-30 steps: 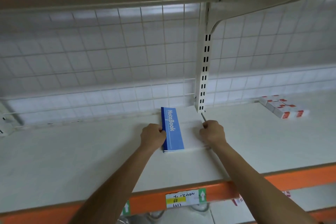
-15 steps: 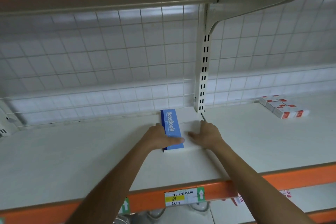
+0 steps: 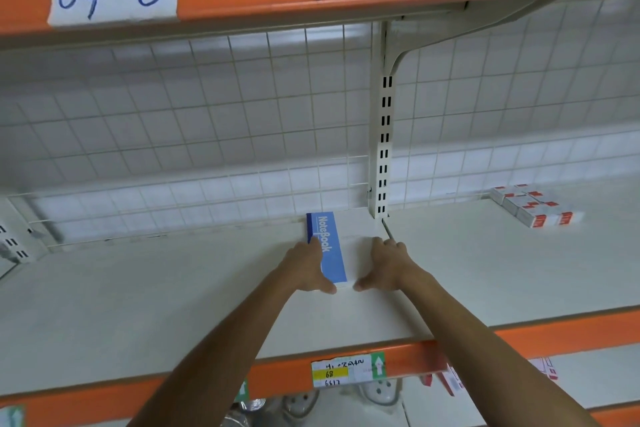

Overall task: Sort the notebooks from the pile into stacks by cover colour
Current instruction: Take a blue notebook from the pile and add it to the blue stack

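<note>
On the white shelf [image 3: 166,291], just before the slotted upright [image 3: 383,149], a notebook [image 3: 333,253] lies flat: blue band, white remainder. Left hand [image 3: 306,269] spread against its left edge, thumb across the near corner. Right hand [image 3: 389,265] spread against the right edge, thumb at the front. Red-and-white boxes [image 3: 533,210] well apart, far right.

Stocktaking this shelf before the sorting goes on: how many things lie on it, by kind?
Blue-and-white notebook: 1 showing (any beneath it are hidden)
Cluster of red-and-white boxes: 1 (the single boxes are too blurred to count)
Total: 2 on the shelf
</note>
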`<state>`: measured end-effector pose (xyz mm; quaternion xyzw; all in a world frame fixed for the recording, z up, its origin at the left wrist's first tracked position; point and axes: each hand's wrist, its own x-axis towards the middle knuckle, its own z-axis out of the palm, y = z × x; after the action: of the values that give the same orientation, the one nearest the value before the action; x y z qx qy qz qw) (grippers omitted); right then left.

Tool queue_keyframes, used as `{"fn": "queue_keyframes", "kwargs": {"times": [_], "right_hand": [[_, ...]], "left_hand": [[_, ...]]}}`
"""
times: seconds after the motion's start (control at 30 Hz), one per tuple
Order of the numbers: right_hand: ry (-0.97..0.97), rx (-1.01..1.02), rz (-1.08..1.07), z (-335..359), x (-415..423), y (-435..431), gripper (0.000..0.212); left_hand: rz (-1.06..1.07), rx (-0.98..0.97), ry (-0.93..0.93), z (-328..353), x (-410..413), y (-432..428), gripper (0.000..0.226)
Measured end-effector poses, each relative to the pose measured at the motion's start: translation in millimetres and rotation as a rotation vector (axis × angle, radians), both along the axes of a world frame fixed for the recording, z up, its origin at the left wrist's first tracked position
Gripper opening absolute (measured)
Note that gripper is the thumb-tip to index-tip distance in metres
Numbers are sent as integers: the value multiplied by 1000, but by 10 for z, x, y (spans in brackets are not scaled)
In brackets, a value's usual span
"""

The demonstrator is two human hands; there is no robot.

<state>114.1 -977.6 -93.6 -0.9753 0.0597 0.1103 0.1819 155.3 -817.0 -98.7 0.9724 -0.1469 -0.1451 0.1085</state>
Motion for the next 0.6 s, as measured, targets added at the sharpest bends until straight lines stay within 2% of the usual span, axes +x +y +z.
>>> {"fn": "queue_keyframes", "kwargs": {"times": [0.1,0.2,0.27,0.33,0.6], "right_hand": [[-54,-35,20,25,-14,38,102],[-178,-56,96,64,-24,149,97],[-255,-41,148,78,-33,296,81],[-317,-26,177,65,-49,501,70],[-278,-44,396,-27,-182,1697,70]], "left_hand": [[22,-73,0,-21,-17,48,108],[68,-158,-53,39,-72,136,86],[102,-140,-162,104,-141,243,70],[136,-113,-271,140,-240,406,63],[276,24,-403,99,-731,1516,53]]}}
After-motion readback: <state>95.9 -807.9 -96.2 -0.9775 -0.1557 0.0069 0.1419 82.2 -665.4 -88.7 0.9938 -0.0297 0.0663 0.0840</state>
